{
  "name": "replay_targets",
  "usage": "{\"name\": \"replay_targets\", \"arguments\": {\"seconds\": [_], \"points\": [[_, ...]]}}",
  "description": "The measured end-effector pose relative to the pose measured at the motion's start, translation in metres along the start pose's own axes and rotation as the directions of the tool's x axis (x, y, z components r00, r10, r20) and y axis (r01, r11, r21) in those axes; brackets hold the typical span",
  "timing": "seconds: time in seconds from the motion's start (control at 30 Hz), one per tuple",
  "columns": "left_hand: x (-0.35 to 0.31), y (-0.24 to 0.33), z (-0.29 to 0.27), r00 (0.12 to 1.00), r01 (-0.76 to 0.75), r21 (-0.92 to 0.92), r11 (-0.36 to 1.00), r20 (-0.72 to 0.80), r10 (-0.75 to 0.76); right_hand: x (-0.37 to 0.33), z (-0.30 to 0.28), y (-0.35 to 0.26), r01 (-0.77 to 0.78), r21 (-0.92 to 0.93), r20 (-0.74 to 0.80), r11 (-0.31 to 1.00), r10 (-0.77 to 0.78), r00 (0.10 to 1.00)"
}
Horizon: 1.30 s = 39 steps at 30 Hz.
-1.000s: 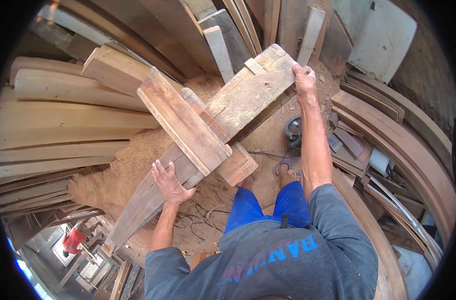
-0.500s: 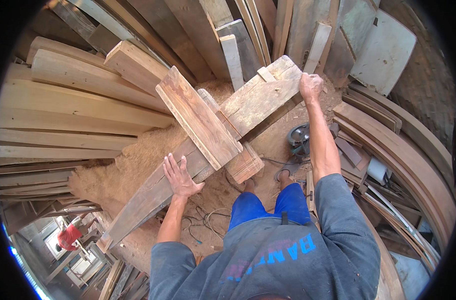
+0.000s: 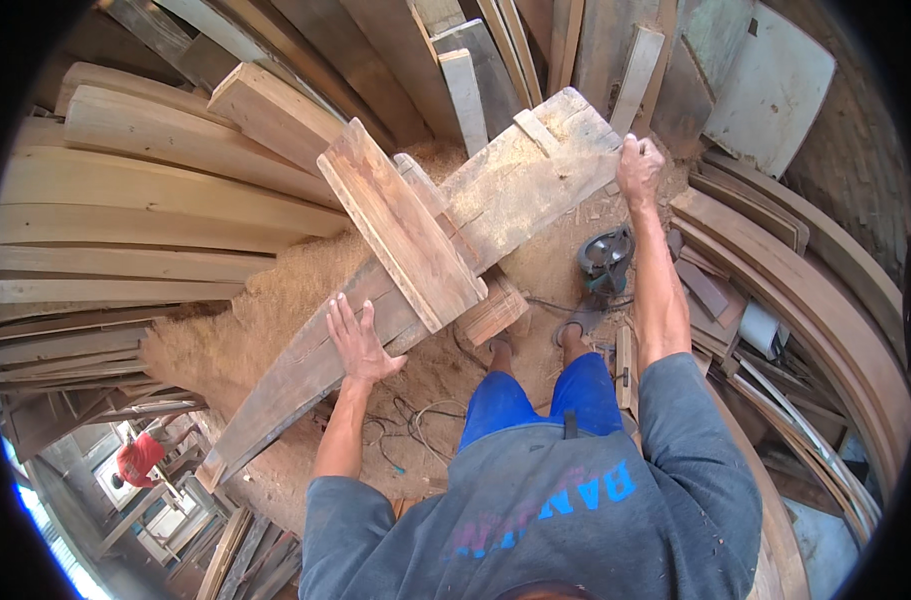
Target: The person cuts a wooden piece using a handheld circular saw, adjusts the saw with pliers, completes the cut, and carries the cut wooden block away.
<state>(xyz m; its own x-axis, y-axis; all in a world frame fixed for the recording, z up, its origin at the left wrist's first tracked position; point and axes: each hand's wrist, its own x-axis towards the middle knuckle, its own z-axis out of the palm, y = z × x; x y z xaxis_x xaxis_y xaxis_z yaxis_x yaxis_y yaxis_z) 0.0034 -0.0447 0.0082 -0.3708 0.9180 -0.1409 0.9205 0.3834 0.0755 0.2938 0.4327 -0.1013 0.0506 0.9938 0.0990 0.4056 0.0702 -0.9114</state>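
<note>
Plank [image 3: 305, 368]: wood, matt, worn, dusty one end. Block [image 3: 400, 225]: wood, smoother, grain visible. Shirt [image 3: 535, 475]: matt cloth. Shorts [image 3: 585, 395]: cloth. Sawdust [image 3: 285, 312]: loose, granular

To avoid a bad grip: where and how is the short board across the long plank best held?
Probably at the far end, from above and left. The short board lies crosswise over the long plank; that end juts past the plank, its left edge exposed.

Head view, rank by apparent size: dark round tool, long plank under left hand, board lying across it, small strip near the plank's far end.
1. Long plank
2. Crosswise board
3. Dark round tool
4. Small strip
</note>
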Motion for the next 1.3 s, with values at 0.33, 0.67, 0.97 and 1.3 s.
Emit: {"name": "replay_targets", "arguments": {"seconds": [0.33,0.67,0.97,1.3], "points": [[-0.014,-0.003,0.003,1.0,-0.012,-0.02,1.0,-0.019,0.012,0.001,-0.002,-0.002,0.046,-0.158,0.056,0.986,-0.037,0.998],[-0.015,-0.018,0.008,0.989,-0.15,-0.033,0.988,0.002,0.15,-0.081,-0.072,0.025,-0.235,-0.029,0.036,0.972,0.236,0.971],[-0.006,-0.043,0.005,0.937,-0.008,-0.151,0.989,0.344,0.06,-0.292,-0.212,0.121,-0.448,-0.421,0.129,0.789,0.541,0.831],[-0.005,-0.045,0.015,0.957,-0.017,-0.138,0.99,0.283,0.056,-0.444,-0.251,0.146,-0.02,-0.661,0.508,0.75,0.467,0.723]]}}
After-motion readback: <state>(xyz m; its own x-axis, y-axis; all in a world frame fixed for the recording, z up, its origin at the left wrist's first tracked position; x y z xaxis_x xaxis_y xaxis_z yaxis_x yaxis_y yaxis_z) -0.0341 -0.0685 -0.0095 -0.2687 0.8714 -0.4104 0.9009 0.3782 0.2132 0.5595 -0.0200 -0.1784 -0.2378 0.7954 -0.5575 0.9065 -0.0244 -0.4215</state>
